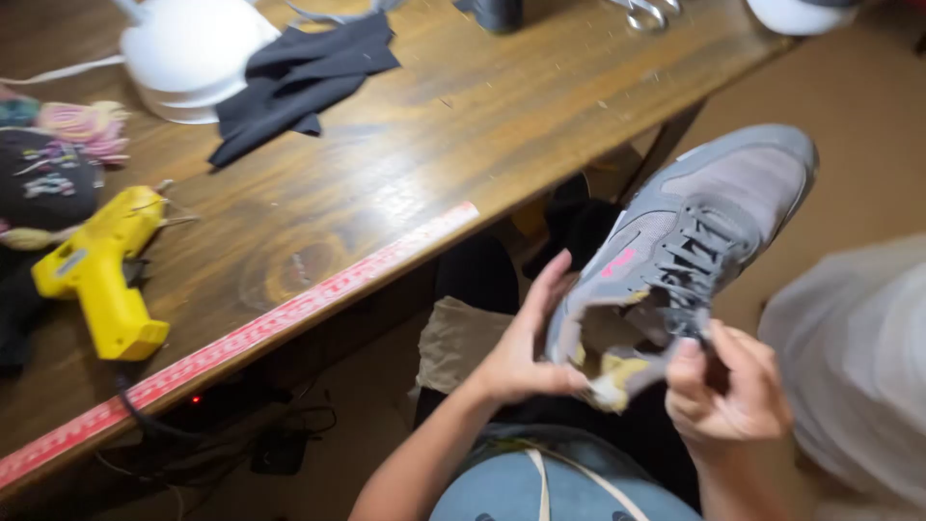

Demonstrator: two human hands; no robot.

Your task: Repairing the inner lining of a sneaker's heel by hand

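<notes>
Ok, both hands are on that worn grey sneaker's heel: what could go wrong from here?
The frayed yellow heel lining of the grey mesh sneaker may tear further where the left hand and right hand pinch it. The yellow glue gun lies near the wooden table edge, cord dangling; it could get snagged.

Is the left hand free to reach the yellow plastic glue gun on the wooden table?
Probably not yet: the left hand grips the grey sneaker; the yellow plastic glue gun lies unobstructed.
</notes>
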